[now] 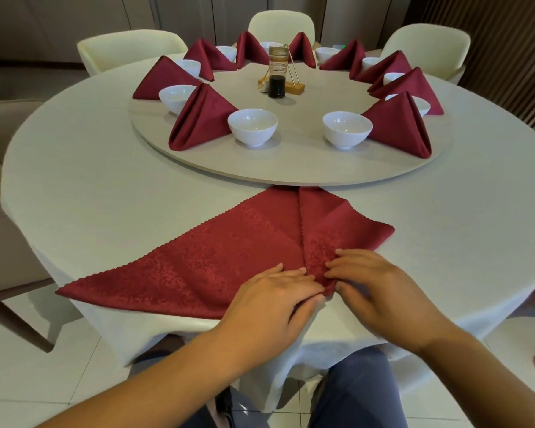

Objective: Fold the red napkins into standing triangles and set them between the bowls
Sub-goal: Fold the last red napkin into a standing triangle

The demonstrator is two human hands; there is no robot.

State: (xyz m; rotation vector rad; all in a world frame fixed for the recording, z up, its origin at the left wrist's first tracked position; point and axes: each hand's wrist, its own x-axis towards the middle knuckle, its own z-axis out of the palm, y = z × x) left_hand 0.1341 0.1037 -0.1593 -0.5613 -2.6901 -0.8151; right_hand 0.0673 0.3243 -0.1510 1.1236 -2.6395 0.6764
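The red napkin (229, 257) lies flat against the near rim of the turntable (291, 168), the left hand (272, 291) pressing it with straight fingers, the right hand (374, 288) pinching its nearest corner with curled fingers.

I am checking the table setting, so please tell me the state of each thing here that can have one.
napkin, flat on table, right side folded in to the middle, left not yet.
bowls, upright, near ones empty.
standing napkins, folded, upright between bowls.
bottle, upright, partly full of dark liquid.
left hand, pressing the napkin flat.
right hand, pinching the napkin's near corner.
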